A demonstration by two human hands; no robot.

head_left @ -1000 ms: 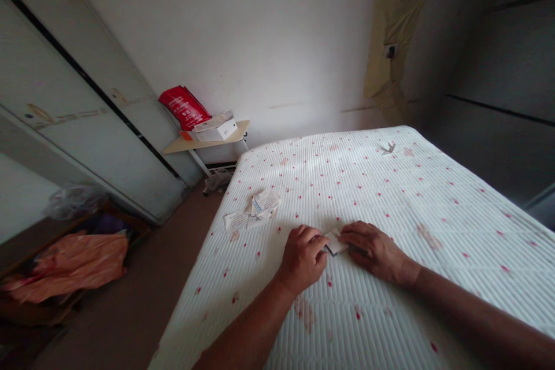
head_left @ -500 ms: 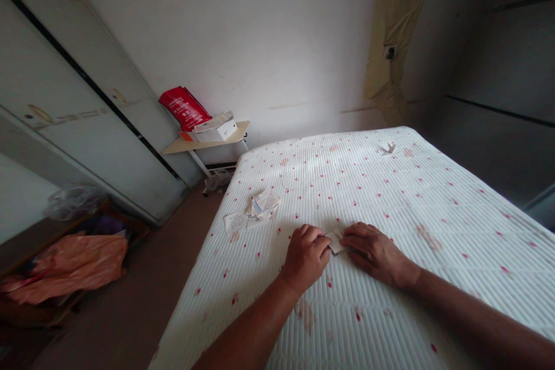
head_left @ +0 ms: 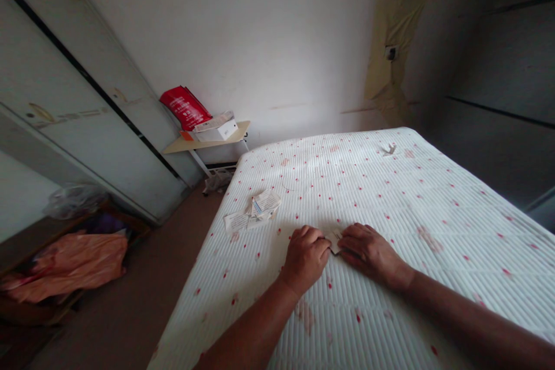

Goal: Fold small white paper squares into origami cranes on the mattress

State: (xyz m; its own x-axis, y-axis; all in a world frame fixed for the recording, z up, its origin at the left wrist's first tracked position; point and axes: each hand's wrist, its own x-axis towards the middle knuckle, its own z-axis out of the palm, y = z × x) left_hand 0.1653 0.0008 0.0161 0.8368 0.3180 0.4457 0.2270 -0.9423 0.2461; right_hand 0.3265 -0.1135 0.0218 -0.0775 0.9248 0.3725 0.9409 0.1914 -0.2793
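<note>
Jointly, left hand and right hand grip paper, corner nearward, long axis hidden.

red bag and white box on small surface by wall | pale cabinet at left | crumpled orange sheet near clear plastic bag, low left | socket amid yellowish tape

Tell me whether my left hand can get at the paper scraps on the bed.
Probably yes: the paper scraps lie ahead and to the left of your left hand, with only bedcover showing between. Its fingers hold a small piece of paper, though, so it may need to let go first.
</note>
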